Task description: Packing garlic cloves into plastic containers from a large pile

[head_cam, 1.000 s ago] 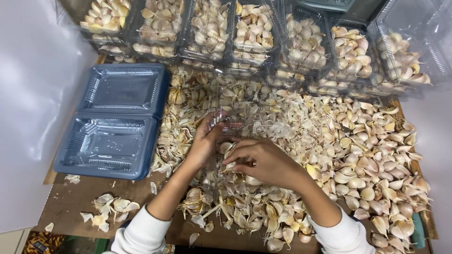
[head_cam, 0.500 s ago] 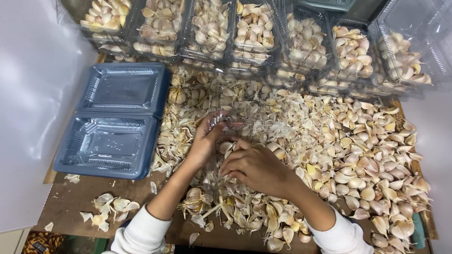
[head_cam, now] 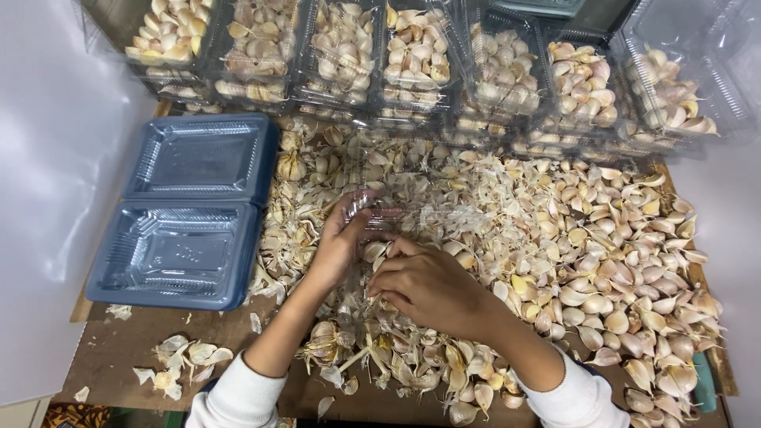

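Since a second ago the right hand has slid from beside the left wrist toward the near edge of the table, drawing back a little from the clear container; half a second ago it was already close to where it lies now. Over the same time the left hand has barely shifted.

Beneath it all is a brown table, most of it buried under a heap of loose garlic cloves and papery skins that thickens toward the right edge. Along the far edge stands a row of clear plastic boxes filled with cloves. At the left edge sits a stack of blue-tinted clamshell trays, open and empty. A few garlic skins lie near the near-left corner. White walls close in on both sides.

A clear container lies in the garlic near the table's middle, hard to make out against the cloves. The left hand's fingers curl over its near left rim, gripping it. The right hand, palm down and fingers curled, rests on the cloves just beside the container's near side; whether it holds any cannot be seen.
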